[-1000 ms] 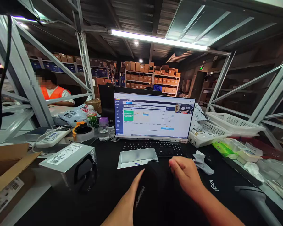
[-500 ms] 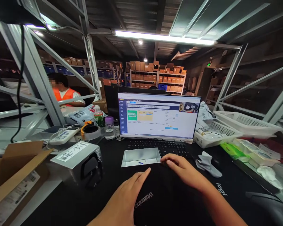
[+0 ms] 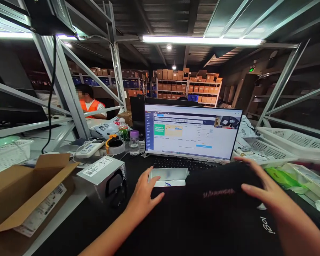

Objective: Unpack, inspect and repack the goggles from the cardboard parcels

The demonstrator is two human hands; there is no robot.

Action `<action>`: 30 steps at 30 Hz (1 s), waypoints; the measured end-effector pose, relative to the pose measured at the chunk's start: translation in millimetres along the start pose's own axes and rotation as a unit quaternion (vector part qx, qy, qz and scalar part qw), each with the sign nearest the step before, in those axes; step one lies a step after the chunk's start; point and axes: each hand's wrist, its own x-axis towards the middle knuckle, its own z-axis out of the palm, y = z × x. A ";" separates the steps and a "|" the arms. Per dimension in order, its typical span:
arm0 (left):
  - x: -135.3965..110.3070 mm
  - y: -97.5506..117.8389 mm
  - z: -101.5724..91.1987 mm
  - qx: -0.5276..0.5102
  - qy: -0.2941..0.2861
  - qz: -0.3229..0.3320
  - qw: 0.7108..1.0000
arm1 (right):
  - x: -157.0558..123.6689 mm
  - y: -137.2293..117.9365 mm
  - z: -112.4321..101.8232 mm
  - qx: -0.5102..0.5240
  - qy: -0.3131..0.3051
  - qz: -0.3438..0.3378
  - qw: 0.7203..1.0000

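My right hand (image 3: 260,190) grips a black soft pouch (image 3: 218,186) with blurred pale lettering and holds it up over the black desk mat (image 3: 176,227), in front of the monitor's lower right corner. The fingers lie over the pouch's top edge and the thumb presses on its face. My left hand (image 3: 142,193) is open with fingers spread. It hovers at the left end of a small open silver box tray (image 3: 170,176), its fingertips at the tray's edge. A silver product box (image 3: 102,177) with a black window stands just left of that hand.
A monitor (image 3: 193,137) and a black keyboard (image 3: 186,163) stand behind the tray. An open cardboard box (image 3: 24,199) is at the left, with a tape roll (image 3: 114,145) and bottles (image 3: 134,142) behind it. White baskets (image 3: 282,142) are at the right. A person in an orange vest (image 3: 92,105) sits beyond the steel racking.
My right hand has lifted the black pouch off the mat and carried it right. My left hand has left the pouch and moved forward to the silver tray. The view has turned left.
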 end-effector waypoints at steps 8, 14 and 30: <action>-27.4 1.6 19.5 -0.009 0.014 0.076 0.997 | 1.1 6.5 -35.7 0.074 0.182 0.016 0.980; -59.4 37.0 16.0 0.007 0.057 0.053 0.997 | -6.7 -3.0 6.2 0.151 0.051 0.087 0.983; -81.2 34.3 36.4 -0.019 0.130 0.018 0.991 | -2.9 35.2 108.8 -0.295 -0.074 0.080 0.949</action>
